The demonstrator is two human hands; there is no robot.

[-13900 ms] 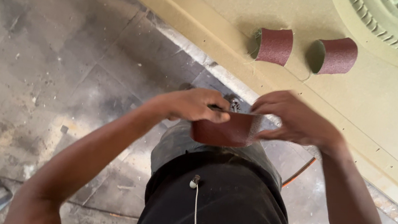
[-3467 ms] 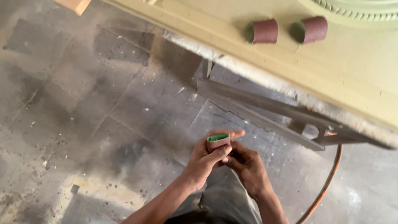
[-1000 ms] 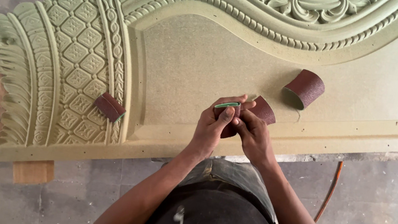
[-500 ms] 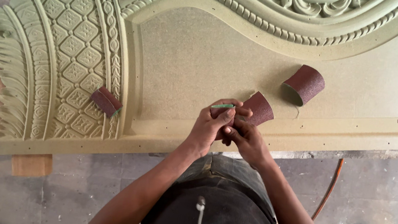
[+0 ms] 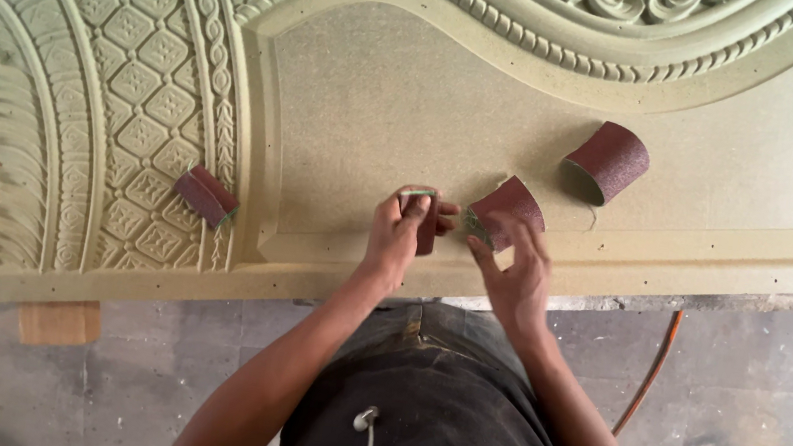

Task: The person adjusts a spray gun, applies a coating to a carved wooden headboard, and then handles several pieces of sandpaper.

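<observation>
While half a second before both hands had been pressed together around the folded sandpaper, they had now come apart. The left hand [image 5: 399,238] pinched a small folded piece of sandpaper [image 5: 424,220], reddish brown with a green edge, between thumb and fingers, holding it upright just above the flat field of the carved green headboard panel [image 5: 381,100]. The right hand [image 5: 515,273] had moved to the right, its fingers loosely spread and touching a curled sandpaper sheet [image 5: 506,208] that lay on the panel near its lower moulding; I cannot tell whether it gripped it.

A second curled sandpaper roll [image 5: 609,161] lay further right on the same flat field, well apart from the hands. Another folded sandpaper pad [image 5: 206,196] rested on the diamond-pattern carving at the left. Under the panel's left corner a wooden block [image 5: 58,321] supported it above the grey concrete floor [image 5: 756,418]. An orange hose [image 5: 649,370] ran along the floor at the right. The person's dark clothing hid the floor below the hands.
</observation>
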